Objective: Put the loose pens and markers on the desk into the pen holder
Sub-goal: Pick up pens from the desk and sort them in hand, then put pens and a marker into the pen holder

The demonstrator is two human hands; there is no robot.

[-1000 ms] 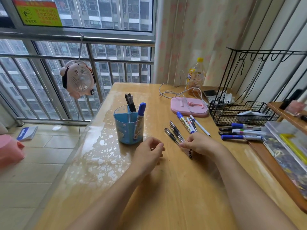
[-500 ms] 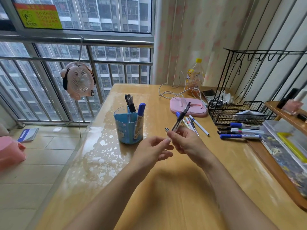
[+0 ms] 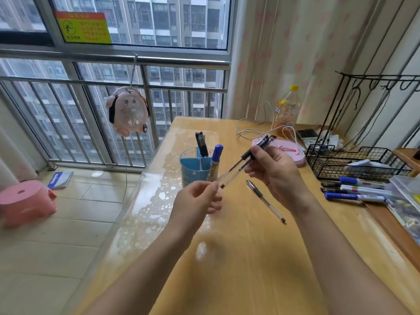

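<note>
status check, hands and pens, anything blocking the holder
Right hand grips pens, left hand pinches their tips. Pen holder unobstructed. One pen on desk, markers at right.

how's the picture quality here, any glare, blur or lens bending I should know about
Head view: daylight from the window puts patchy glare on the desk; the wide lens bows the railing and curtain; the pens held by both hands look slightly motion-blurred.
</note>
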